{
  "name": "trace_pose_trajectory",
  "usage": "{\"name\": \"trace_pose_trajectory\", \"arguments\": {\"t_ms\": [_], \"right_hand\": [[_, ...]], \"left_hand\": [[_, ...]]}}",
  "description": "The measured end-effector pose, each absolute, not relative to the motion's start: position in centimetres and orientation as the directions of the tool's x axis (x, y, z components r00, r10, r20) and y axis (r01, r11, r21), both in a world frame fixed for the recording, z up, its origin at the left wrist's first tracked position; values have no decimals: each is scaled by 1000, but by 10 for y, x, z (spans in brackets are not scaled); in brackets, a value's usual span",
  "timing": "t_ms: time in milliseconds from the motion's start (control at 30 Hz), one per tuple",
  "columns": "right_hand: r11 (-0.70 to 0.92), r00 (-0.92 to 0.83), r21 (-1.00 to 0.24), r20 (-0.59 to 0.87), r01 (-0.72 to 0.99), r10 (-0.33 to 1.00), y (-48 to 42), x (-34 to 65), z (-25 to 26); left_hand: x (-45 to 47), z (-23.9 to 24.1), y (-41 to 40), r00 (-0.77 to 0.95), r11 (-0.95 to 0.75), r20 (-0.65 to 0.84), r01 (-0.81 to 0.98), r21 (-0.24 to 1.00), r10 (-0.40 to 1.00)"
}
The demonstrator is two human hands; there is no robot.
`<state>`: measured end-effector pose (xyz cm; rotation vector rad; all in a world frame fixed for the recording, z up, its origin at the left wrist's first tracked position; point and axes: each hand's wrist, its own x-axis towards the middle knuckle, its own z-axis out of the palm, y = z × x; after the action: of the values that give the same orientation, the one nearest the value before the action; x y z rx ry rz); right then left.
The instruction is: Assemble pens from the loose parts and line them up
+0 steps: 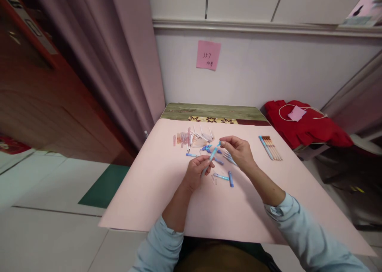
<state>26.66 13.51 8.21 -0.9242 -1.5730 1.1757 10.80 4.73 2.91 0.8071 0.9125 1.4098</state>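
Both hands meet over the middle of a pink table cover (149, 192). My left hand (195, 171) is closed round the lower barrel of a light blue pen (211, 157). My right hand (238, 148) pinches the pen's upper end with its fingertips. Loose blue pen parts (227, 178) lie on the cover just below and between the hands, and more blue pieces (205, 148) lie just beyond the left hand.
A heap of pink barrels and thin white refills (191, 138) lies at the far middle. A row of finished pens (271, 147) rests at the right. Beyond the table's right side, a red cloth (307, 129) covers a seat. A pink note (208, 55) hangs on the wall.
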Motion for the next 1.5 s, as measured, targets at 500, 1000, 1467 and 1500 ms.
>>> {"name": "trace_pose_trajectory", "arguments": {"t_ms": [500,1000,1467,1500], "right_hand": [[310,-328,-948,270,74,905,130,266,84],[346,-402,-936,297,55,866,122,273,82],[254,-230,-967,252,-22,940,115,279,76],[230,-210,-973,227,-11,951,110,280,71]], "left_hand": [[109,29,46,-23,31,-46,-449,893,999],[111,27,46,48,43,-25,-432,901,999],[110,28,44,60,84,-62,-492,866,996],[109,28,44,37,70,-60,-496,865,998]]}}
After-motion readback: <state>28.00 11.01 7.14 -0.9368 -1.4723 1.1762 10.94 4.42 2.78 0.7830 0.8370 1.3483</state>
